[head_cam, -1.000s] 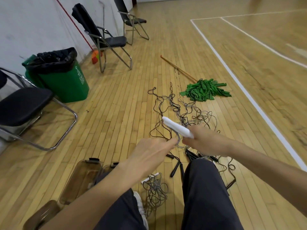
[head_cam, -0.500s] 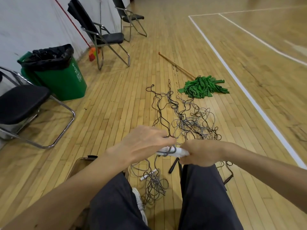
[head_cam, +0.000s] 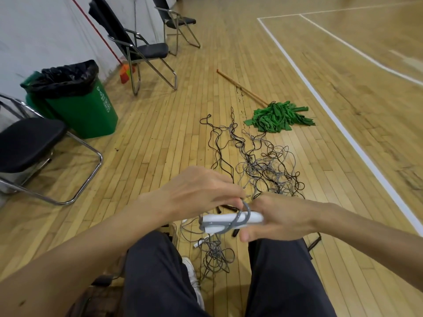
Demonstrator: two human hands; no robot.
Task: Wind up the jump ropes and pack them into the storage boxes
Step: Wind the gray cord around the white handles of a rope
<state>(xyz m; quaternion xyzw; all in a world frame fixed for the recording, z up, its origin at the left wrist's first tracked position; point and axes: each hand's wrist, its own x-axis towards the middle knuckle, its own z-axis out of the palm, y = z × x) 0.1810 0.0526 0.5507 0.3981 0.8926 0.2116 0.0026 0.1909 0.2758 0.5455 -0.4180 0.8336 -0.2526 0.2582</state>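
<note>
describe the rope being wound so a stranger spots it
From the rope tangle on the wooden floor, come nearer to the hands. The right hand grips white handles; the left hand pinches grey cord looped round them. Every other rope lies loose.

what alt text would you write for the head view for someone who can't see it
A person's right hand grips white jump rope handles while the left hand holds grey cord wrapped around them. More tangled ropes lie ahead on a wooden gym floor, near a green mop.
</note>
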